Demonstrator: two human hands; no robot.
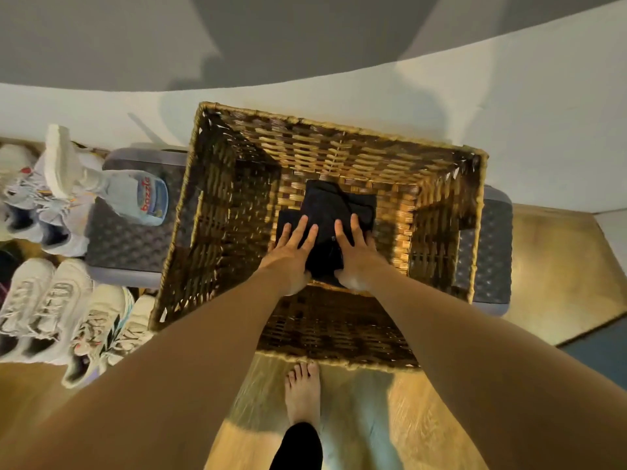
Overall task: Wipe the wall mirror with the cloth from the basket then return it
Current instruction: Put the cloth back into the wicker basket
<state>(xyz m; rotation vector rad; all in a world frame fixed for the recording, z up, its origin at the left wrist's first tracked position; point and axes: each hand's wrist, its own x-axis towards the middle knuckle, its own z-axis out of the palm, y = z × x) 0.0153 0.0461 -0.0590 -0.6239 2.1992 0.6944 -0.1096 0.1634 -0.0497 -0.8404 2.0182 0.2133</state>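
Note:
A deep woven wicker basket [339, 134] stands on the floor against the wall, seen from straight above. At its bottom lies a folded black cloth [334, 203]. Both my arms reach down into the basket. My left hand [293, 247] rests flat on the cloth's left side, fingers spread. My right hand [356, 247] lies on the cloth's right side, fingers extended, thumb tucked at the cloth's near edge. Whether either hand grips the cloth cannot be made out. The mirror is not in view.
A spray bottle [135, 195] lies on a grey textured mat [125, 245] left of the basket. Several white sneakers [51, 310] crowd the floor at left. My bare foot [302, 391] stands on the wooden floor just before the basket. White wall [509, 113] behind.

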